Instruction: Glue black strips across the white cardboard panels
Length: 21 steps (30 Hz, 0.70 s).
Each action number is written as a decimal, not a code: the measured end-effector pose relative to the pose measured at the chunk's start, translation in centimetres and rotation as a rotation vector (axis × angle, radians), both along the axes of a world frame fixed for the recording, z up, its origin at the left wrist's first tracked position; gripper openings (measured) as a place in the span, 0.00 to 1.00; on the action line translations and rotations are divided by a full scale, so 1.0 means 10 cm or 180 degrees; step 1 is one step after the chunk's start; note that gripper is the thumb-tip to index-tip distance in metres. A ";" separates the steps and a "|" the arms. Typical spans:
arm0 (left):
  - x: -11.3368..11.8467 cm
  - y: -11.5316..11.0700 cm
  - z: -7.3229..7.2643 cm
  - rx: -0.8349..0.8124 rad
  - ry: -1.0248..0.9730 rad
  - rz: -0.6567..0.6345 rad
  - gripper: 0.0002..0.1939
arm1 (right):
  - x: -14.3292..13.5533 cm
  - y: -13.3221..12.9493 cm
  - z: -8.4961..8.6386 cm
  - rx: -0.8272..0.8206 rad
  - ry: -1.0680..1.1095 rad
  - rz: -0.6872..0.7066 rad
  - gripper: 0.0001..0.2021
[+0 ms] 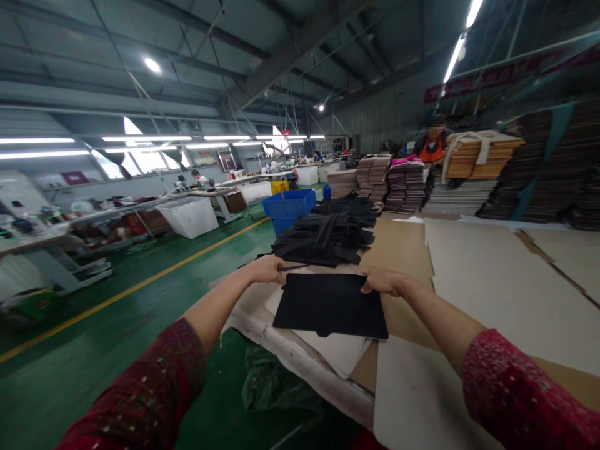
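Note:
A flat black panel (pixel 328 303) with a small tab on its near edge lies over pale cut sheets (pixel 344 356) at the table's near left side. My right hand (pixel 385 282) grips the panel's far right corner, fingertips on its upper face. At the far left corner is my left hand (pixel 267 270), its fingers closed on a thin dark strip (pixel 297 267) that points to the right. Whether this hand also touches the panel is hard to see. Just beyond both hands sits a loose pile of black strips (pixel 325 231).
Large pale sheets (pixel 506 275) cover the table's right side. Stacked bundles (pixel 405 184) line its back, with a person (pixel 431 147) behind them. A blue crate (pixel 290 206) stands beyond the strips. Left of the table runs green floor (pixel 187 294) with a yellow line.

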<state>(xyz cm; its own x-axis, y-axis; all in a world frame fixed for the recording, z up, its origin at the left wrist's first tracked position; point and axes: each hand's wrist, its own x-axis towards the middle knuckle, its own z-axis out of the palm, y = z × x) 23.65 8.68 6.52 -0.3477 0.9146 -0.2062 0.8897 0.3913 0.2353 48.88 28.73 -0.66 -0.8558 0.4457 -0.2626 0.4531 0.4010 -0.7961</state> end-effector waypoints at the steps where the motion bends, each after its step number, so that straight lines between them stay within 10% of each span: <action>1: 0.08 0.02 -0.04 0.0180 0.0184 0.0015 0.11 | -0.01 0.01 -0.04 0.0064 -0.0026 -0.0005 0.16; 8: 0.90 0.25 -0.65 0.0680 0.0685 -0.0055 0.19 | -0.05 -0.02 0.02 0.0932 -0.0209 0.0054 0.13; 13: 1.04 0.31 -1.02 0.0718 0.0838 0.0259 0.14 | 0.24 -0.28 0.07 0.1940 0.0039 -0.0249 0.09; 21: 1.05 0.29 -1.12 0.0804 0.1016 0.0401 0.11 | 0.40 -0.47 -0.24 0.0763 -0.0450 0.0388 0.13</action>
<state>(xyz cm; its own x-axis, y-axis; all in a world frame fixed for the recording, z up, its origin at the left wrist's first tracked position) 34.14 11.62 -4.68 -0.4701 0.8689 0.1550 0.8823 0.4671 0.0581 52.90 24.02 -3.05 -0.8693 0.4055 -0.2827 0.4896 0.6281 -0.6047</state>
